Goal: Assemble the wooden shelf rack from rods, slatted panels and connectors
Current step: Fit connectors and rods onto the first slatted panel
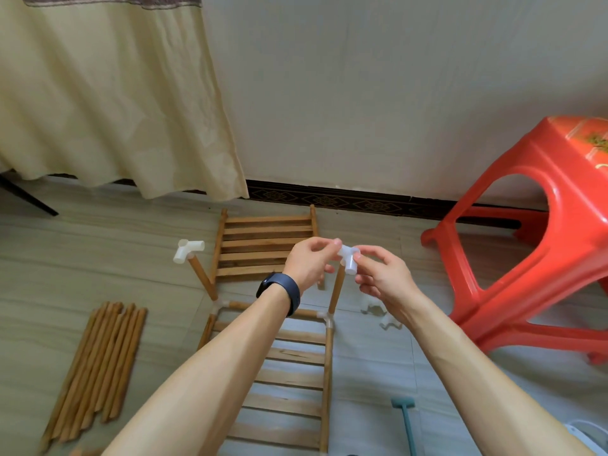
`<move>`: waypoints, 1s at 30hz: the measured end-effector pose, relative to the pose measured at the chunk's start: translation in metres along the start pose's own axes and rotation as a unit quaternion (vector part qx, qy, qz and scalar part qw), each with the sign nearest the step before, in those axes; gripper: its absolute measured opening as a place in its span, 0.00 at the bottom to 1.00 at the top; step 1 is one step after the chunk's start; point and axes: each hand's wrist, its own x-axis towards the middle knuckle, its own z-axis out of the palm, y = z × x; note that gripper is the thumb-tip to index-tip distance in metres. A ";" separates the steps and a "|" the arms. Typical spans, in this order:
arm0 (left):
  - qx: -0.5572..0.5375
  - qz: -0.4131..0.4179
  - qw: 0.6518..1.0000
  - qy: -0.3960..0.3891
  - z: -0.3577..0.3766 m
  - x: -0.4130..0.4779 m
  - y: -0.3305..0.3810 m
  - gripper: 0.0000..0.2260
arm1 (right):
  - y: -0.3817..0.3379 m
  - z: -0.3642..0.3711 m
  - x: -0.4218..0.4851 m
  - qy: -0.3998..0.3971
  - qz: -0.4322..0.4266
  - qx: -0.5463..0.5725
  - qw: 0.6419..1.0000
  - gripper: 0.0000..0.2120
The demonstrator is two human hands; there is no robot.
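Two hands pinch one white connector [348,260], my left hand [309,261] on its left side and my right hand [381,278] on its right. It sits at the top of the upright rod [336,291] (seated or not, I cannot tell) at the far right corner of the near slatted panel [296,378] on the floor.

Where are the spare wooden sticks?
The bundle of loose wooden rods lies on the floor at the lower left of the head view, just left of the near slatted panel.
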 end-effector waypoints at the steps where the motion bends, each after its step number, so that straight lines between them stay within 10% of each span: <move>1: -0.009 -0.009 1.000 0.010 0.001 0.004 -0.004 0.11 | 0.000 0.000 0.005 0.006 0.006 0.006 1.000 0.07; 12: 0.242 -0.014 0.969 -0.051 0.018 0.030 -0.074 0.20 | 0.002 0.001 0.021 -0.010 -0.022 -0.136 0.990 0.06; 30: 0.417 0.085 0.904 -0.032 0.034 0.047 -0.113 0.04 | -0.008 -0.002 0.041 -0.088 0.033 -0.170 0.981 0.12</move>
